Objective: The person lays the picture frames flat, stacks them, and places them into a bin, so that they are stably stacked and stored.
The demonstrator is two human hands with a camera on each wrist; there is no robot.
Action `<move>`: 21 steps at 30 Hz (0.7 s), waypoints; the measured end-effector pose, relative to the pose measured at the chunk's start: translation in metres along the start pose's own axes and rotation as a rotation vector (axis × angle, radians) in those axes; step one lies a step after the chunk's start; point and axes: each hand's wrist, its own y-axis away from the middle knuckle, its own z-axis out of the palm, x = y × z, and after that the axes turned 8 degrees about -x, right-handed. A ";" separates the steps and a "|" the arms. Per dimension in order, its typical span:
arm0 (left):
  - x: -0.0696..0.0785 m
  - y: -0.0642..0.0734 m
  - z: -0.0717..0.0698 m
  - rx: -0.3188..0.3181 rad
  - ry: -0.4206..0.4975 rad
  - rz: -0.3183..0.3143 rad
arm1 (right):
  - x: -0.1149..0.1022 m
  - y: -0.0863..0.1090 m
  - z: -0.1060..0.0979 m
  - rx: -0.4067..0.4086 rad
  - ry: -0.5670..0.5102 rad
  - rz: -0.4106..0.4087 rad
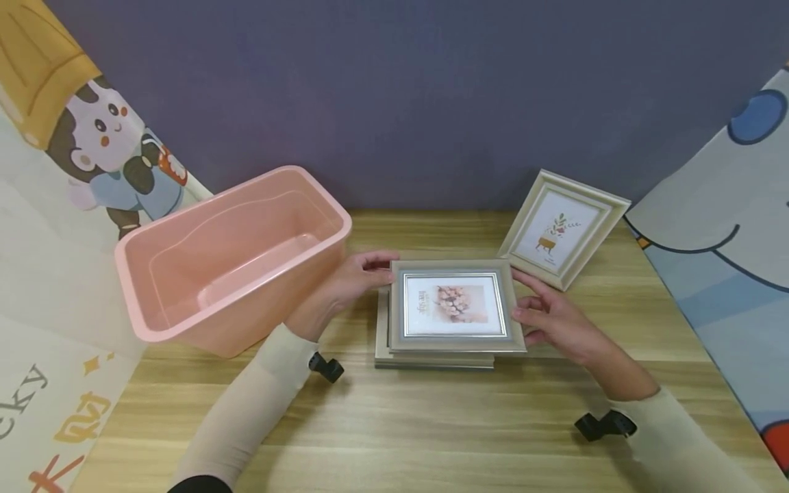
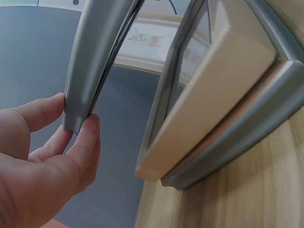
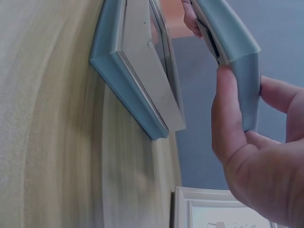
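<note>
Frame work: looks midway; the frame stack (image 1: 434, 363) lies flat, the held frame (image 1: 459, 305) is not yet set down, the standing frame (image 1: 557, 229) is apart; adding or removing, I cannot tell
Count: one held frame, one standing frame, at least two in the frame stack (exact number hidden), one pink bin (image 1: 265, 311)
Held frame: face up, flower picture showing, just above the frame stack
Left hand (image 1: 354, 281): left of the frame stack, fingers and thumb pinching the held frame's edge
Right hand (image 1: 557, 322): right of the frame stack, pinching the opposite edge
Standing frame: tilted back, behind and right of the frame stack
Pink bin: left of the frame stack
</note>
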 end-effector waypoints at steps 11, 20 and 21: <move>-0.012 0.005 -0.005 0.001 -0.047 -0.020 | 0.010 -0.007 0.010 0.002 0.060 0.095; -0.020 0.005 -0.011 0.031 -0.065 -0.006 | 0.014 -0.017 0.020 0.002 0.086 0.129; -0.020 0.005 -0.011 0.034 -0.066 -0.013 | 0.015 -0.019 0.021 0.004 0.085 0.130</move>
